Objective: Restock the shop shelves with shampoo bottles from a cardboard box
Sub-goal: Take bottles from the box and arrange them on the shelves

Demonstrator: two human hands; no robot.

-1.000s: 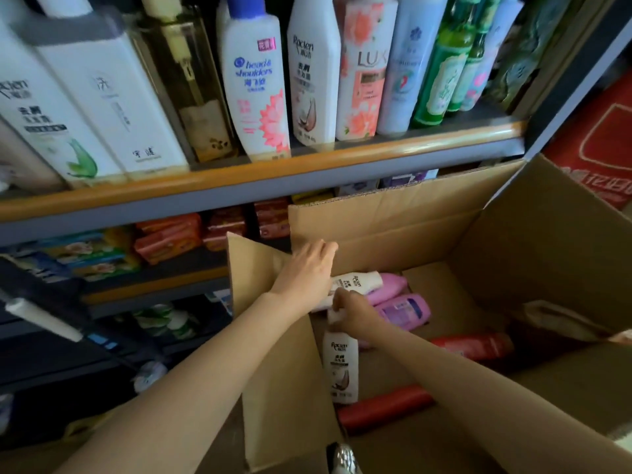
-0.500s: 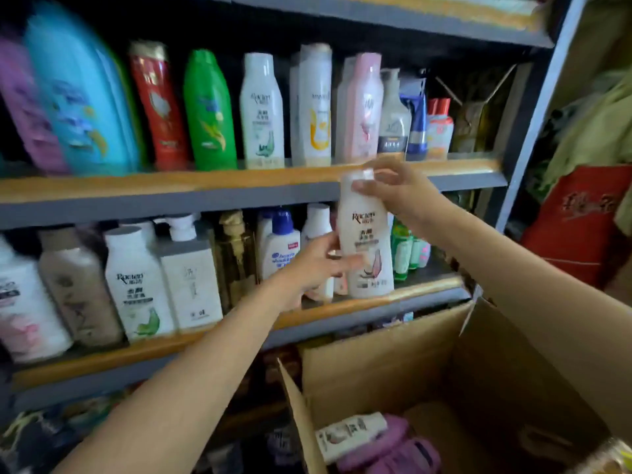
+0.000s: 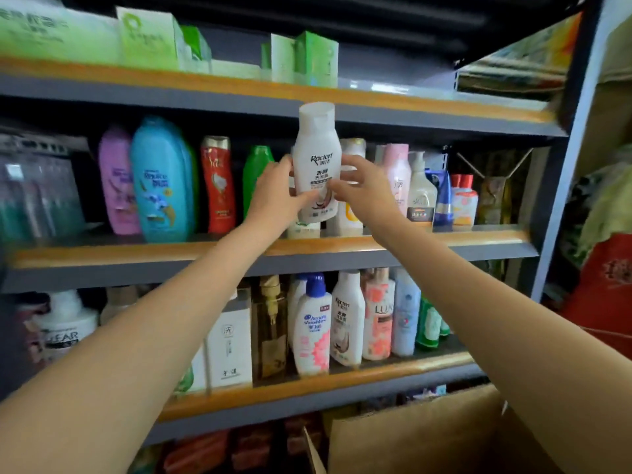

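Observation:
A white Racten shampoo bottle stands upright in the air in front of the middle shelf, cap up. My left hand grips its lower left side and my right hand grips its right side. Its base hangs just above the shelf's front edge, in front of other white bottles. Only the top flaps of the cardboard box show at the bottom right; its inside is out of view.
The middle shelf carries purple, blue, red and green bottles to the left and pink, white and small bottles to the right. The lower shelf is packed with bottles. Green cartons line the top shelf. A grey upright stands right.
The bottle came out of the box and rose from the lower shelf's level to the middle shelf. Both hands now hold its body, and the view has tilted upward.

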